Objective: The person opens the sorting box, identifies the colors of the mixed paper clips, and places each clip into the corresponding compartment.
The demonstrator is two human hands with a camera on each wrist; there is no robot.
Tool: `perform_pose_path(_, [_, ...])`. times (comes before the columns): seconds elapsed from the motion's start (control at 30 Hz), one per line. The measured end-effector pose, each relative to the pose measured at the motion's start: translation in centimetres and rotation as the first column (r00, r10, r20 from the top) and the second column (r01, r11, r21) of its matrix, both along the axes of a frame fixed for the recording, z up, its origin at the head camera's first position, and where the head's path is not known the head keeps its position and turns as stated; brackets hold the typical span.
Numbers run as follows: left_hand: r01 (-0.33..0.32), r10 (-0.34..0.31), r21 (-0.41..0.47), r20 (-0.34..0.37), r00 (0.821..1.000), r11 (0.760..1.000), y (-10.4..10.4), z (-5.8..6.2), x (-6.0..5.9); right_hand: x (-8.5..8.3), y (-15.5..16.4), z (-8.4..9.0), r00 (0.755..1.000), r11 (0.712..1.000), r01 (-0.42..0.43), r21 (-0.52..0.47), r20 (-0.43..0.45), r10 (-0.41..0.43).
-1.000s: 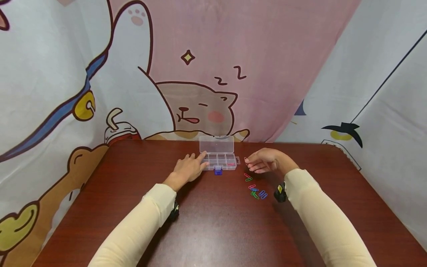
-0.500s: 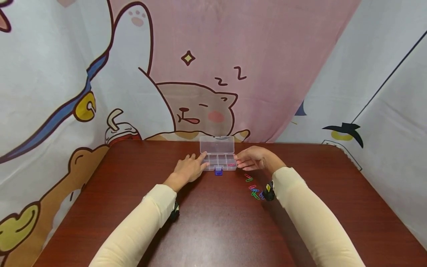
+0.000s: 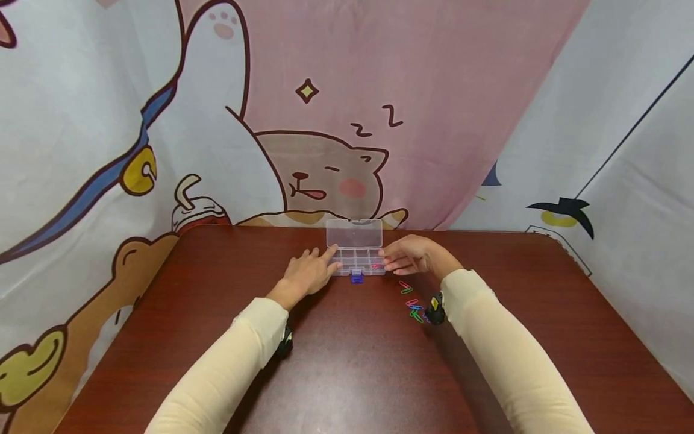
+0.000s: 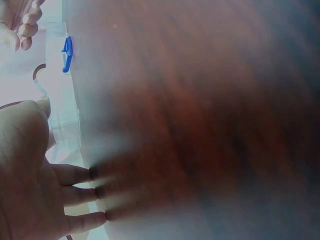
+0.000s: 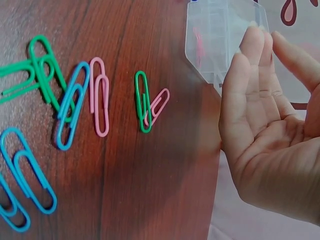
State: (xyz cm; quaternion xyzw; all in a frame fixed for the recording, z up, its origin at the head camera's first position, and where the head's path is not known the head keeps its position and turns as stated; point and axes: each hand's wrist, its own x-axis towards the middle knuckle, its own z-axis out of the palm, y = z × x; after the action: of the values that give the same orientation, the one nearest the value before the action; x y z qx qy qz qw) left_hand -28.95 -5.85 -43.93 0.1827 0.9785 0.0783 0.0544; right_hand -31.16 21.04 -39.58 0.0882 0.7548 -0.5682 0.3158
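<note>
A clear plastic compartment box (image 3: 355,261) stands at the far side of the table with its lid (image 3: 354,234) raised and a blue latch (image 3: 356,278) at the front. My left hand (image 3: 307,272) touches the box's left end with thumb and index finger, the other fingertips resting on the table in the left wrist view. My right hand (image 3: 414,254) is over the box's right end. Its fingers are nearly straight in the right wrist view, and no paper clip shows between thumb and fingertips. Pink paper clips (image 5: 199,46) lie in the right front compartment.
Loose paper clips lie on the table right of the box: a green paper clip (image 5: 142,102) crosses a pink paper clip (image 5: 159,106), and several green, blue and pink ones lie nearer. A printed curtain (image 3: 461,120) hangs behind the table.
My right hand has moved left to the box from beside it, where it pinched a pink paper clip; that clip no longer shows in its fingers. The left hand has stayed put.
</note>
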Motion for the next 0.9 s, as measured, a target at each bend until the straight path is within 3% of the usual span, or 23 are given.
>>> perform_pose_path(0.9, [0.001,0.0,-0.007,0.012,1.0,1.0,0.1,0.0,0.0,0.5,2.8,-0.9,1.0,0.996,0.005,0.084,-0.001,-0.005])
